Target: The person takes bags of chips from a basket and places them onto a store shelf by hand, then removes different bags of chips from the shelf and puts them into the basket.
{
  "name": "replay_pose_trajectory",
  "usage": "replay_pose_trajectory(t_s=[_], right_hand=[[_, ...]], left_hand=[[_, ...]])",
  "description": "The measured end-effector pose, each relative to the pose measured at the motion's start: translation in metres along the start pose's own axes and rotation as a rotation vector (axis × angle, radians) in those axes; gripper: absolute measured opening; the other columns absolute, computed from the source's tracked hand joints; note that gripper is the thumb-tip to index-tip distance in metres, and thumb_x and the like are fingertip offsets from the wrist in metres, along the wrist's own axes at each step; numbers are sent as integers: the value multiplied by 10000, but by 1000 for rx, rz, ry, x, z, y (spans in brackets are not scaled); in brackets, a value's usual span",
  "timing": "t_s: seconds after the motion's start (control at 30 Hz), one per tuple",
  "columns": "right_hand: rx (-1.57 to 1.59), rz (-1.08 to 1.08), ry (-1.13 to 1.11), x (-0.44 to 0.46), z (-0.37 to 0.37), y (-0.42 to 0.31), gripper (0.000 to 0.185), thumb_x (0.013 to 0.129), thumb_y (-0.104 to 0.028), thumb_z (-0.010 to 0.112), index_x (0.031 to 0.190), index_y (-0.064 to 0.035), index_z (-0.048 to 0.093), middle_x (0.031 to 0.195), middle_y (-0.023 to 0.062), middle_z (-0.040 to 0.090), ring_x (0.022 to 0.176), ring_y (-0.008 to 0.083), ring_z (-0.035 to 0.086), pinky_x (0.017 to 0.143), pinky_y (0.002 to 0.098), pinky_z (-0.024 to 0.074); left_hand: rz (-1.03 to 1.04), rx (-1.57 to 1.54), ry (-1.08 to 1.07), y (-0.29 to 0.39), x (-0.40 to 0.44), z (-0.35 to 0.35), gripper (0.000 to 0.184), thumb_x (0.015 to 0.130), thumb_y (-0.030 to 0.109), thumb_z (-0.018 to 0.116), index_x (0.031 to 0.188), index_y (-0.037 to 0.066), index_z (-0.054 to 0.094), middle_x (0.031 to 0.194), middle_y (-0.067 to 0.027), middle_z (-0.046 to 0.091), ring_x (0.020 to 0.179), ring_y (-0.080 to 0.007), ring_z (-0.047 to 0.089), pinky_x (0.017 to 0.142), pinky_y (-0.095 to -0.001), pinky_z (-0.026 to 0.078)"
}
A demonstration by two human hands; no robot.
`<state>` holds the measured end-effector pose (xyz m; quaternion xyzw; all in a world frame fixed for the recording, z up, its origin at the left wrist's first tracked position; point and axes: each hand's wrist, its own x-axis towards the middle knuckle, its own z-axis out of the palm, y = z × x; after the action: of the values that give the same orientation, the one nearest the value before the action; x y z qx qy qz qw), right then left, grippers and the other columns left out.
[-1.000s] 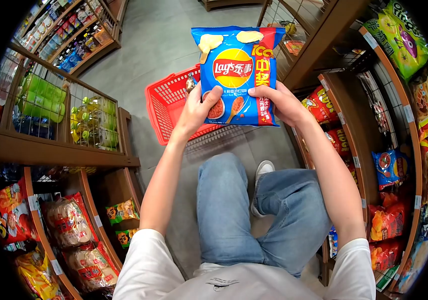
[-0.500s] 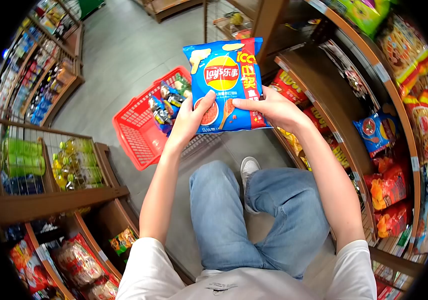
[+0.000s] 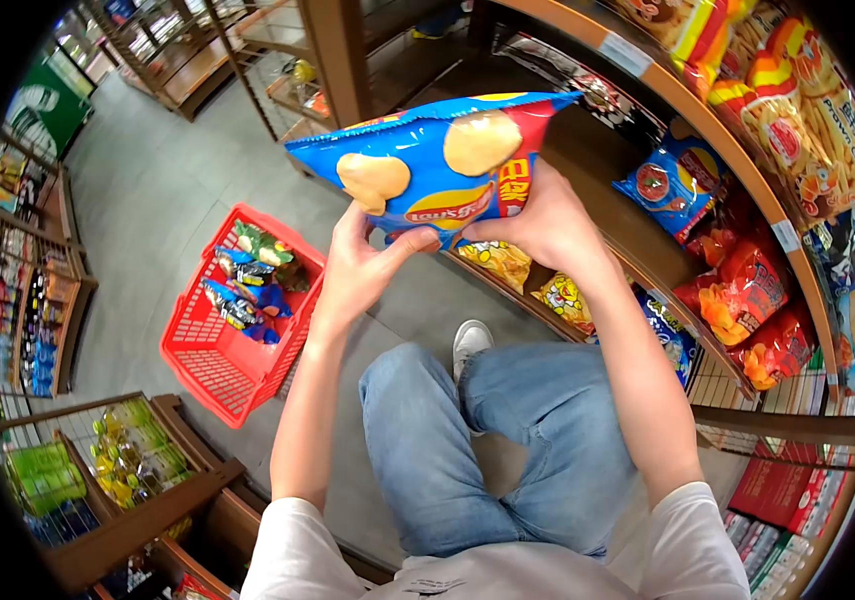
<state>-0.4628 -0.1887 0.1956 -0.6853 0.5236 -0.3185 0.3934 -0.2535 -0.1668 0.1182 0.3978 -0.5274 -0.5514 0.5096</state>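
Note:
Between both hands I hold a blue and red bag of Lay's potato chips, tilted so its top seal faces up toward me. My left hand grips its left lower side, thumb on the front. My right hand is closed on the right lower side, its thumb near the left one. The bag's back and most fingertips are hidden. Below and left of the bag, a red shopping basket stands on the floor with several blue and dark packets and a green packet inside.
A shelf unit on the right holds another blue chip bag, red snack bags and yellow packets. Hanging bags fill its upper tier. A wooden rack with bottles stands at lower left. Grey floor runs between.
The chip bag has tipped from facing me to showing its top seal, its front foreshortened. My view has turned right, so the basket and shelves sit elsewhere in the frame.

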Motion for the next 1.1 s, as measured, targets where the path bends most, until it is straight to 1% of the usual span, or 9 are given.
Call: replay_pose_trajectory(t_s=[0.17,0.23,0.4,0.53,0.6,0.7,0.8,0.93,1.1], right_hand=[[-1,22,270,-22,-40,-4,436,667,-34,824,1063,-3,643,1002,64,706,917,143,655,793,296,525],[-12,7,324,-27,-60,9,458,664,-8,807,1071,34,601,1030,128,695,965,200,673,810,335,551],[-266,-18,573,-62,-91,46,360,711,-54,803,1034,1,656,983,143,715,935,229,693,804,344,530],[-235,37,679,-90,-111,99,334,716,-62,802,1008,11,656,967,136,718,930,234,695,793,344,533],[-216,118,684,-102,-117,118,420,719,-63,798,1087,23,614,1040,161,699,977,243,681,824,336,523],[-199,130,768,-114,-121,130,657,738,-62,792,1276,46,431,1192,214,618,1112,255,615,919,335,485],[76,136,780,-122,-119,145,651,769,-43,765,1296,48,393,1231,215,587,1127,258,601,953,356,480],[105,276,784,-125,-124,146,682,829,-28,701,1370,76,299,1297,245,519,1188,286,550,1010,375,455],[63,309,779,-126,-122,149,638,848,-48,678,1359,91,322,1281,253,529,1184,295,550,1004,378,455]], left_hand=[[297,133,-77,16,37,46,453,771,62,787,1168,-17,583,1111,-90,662,1033,-170,623,897,-324,493],[361,224,-83,12,53,65,413,757,59,795,1116,-20,607,1116,-112,653,1019,-192,629,895,-336,492],[370,203,-298,-1,83,121,435,750,55,777,1138,-4,589,1135,-166,641,1046,-289,625,893,-372,487],[389,132,-387,-16,91,172,430,779,77,760,1155,-10,570,1050,-163,635,922,-292,637,761,-361,511],[463,182,-421,-16,91,188,384,820,47,722,1158,-42,562,1049,-120,685,951,-191,663,832,-334,534],[347,110,-493,-20,90,204,412,843,70,711,1199,-44,537,1022,-131,681,908,-177,670,801,-329,539],[225,76,-489,-29,93,217,430,866,86,694,1234,-42,511,994,-151,676,858,-165,677,767,-320,543],[279,225,-408,-39,102,230,441,902,155,659,1251,-53,487,1002,-190,680,883,-201,688,780,-335,541],[210,277,-407,-39,107,240,455,917,207,633,1256,-55,480,1057,-232,671,982,-287,678,849,-374,521]])
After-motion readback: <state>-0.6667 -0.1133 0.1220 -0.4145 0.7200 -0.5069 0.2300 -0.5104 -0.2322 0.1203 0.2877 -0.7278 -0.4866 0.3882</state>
